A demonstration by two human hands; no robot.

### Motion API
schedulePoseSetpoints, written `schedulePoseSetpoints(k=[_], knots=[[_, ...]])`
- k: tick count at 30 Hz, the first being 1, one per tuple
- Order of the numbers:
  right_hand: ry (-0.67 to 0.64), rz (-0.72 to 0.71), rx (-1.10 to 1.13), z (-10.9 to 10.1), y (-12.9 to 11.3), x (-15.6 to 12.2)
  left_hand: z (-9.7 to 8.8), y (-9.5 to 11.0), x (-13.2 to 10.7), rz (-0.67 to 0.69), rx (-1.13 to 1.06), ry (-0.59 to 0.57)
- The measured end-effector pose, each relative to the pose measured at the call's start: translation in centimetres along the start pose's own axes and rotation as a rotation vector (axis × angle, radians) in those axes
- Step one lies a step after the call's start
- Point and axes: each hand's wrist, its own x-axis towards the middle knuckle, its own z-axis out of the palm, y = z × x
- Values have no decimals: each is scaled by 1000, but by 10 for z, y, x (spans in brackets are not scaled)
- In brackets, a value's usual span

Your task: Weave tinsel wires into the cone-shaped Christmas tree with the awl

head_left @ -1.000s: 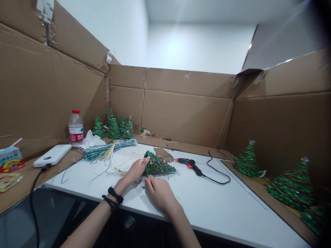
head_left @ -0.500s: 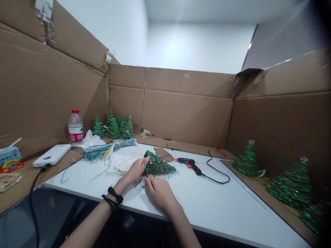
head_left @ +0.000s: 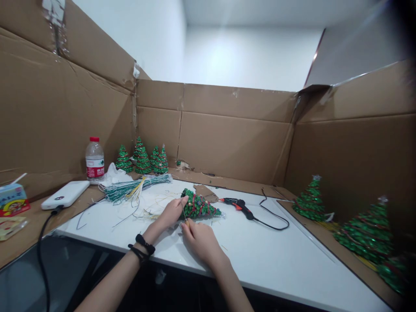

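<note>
A small green beaded Christmas tree with red garland lies on its side on the white table, its tip toward the right. My left hand is closed around the tree's base end at the left. Just below that base, my right hand is closed in a pinch on a thin tool with a yellowish handle. A thin shaft or wire reaches from it up to the tree's base; its exact kind is too small to tell. The tree's underside is partly hidden by my fingers.
A glue gun with its cable lies right of the tree, its nozzle near a cardboard scrap. Green and yellow wire bundles lie at left. A bottle, a power bank and more beaded trees line the edges.
Almost nothing differs. The tree seems turned very slightly in my left hand; both hands keep their places.
</note>
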Motion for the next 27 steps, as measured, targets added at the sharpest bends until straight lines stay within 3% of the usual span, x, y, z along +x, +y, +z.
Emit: schedulePoseSetpoints(k=[27], knots=[[15,-4,-16,3,0,1,0,1,-2,4,-14,-8]])
